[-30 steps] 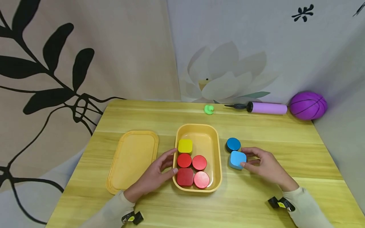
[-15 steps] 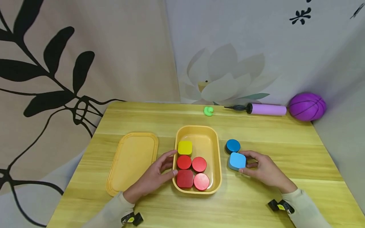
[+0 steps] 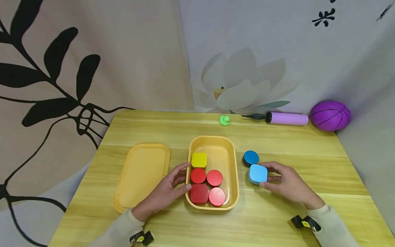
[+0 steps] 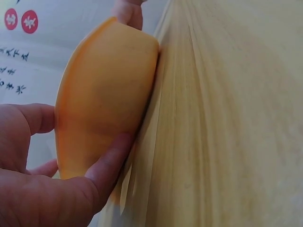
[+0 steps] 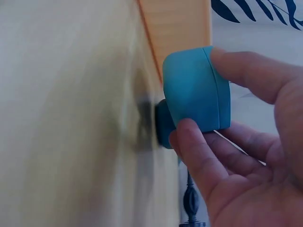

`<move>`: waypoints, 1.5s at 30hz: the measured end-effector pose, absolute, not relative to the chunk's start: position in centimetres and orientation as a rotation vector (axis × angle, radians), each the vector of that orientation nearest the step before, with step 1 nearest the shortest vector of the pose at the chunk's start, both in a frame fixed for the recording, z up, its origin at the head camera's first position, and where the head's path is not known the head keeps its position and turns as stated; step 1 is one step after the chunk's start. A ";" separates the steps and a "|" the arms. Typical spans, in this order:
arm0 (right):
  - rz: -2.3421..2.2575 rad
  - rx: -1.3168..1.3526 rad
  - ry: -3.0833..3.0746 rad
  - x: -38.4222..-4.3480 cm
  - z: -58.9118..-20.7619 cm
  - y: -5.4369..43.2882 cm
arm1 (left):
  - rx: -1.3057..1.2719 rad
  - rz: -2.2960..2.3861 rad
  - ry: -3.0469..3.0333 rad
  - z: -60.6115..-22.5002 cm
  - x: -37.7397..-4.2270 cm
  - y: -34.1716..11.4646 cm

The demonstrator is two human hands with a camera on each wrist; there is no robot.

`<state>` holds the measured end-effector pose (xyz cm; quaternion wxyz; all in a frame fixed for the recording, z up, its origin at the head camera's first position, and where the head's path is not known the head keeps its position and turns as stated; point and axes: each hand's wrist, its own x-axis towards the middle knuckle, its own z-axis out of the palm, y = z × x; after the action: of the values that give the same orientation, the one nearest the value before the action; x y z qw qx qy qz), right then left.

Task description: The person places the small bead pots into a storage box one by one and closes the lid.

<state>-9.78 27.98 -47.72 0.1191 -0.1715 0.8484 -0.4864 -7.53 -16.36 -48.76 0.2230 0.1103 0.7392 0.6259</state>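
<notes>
An orange-yellow box (image 3: 232, 185) without its lid stands mid-table. My left hand (image 3: 168, 188) rests on its left side, thumb and fingertips touching the outer wall (image 4: 111, 85). Inside are a yellow rounded-square block (image 3: 199, 160), a dark red rounded-square block (image 3: 199, 193) and several round red ones (image 3: 214, 178). Right of the box, my right hand (image 3: 285, 181) pinches a light blue rounded-square block (image 5: 194, 90) between thumb and fingers; a seam runs near one face. Whether it touches the table I cannot tell. A darker blue round block (image 3: 250, 158) lies just behind it.
The matching flat lid (image 3: 143, 175) lies left of the box. Along the back of the wooden table (image 3: 191, 230) are a small green toy duck (image 3: 224, 120), a purple hand pump (image 3: 285, 118) and a purple ball (image 3: 331, 115). A wall stands behind.
The light blue block has shifted slightly right in my right hand, a little away from the box. My left hand stays at the box's side. The whole head view has tilted a little.
</notes>
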 end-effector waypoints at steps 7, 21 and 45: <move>-1.425 -0.572 2.519 -10.2 -46.5 27.7 | 0.302 1.721 2.040 -48.7 -7.7 -16.5; -1.425 -0.676 2.566 -12.6 -43.3 25.5 | 0.312 1.725 2.037 -48.5 -8.0 -16.4; -1.476 -0.750 2.405 -17.0 -44.1 18.3 | 0.295 1.719 2.014 -48.6 -8.0 -16.5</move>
<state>-16.97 18.28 -44.08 0.1108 -0.2554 0.8186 -0.5023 -7.98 -16.51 -48.61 0.2363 0.1077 0.7344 0.6270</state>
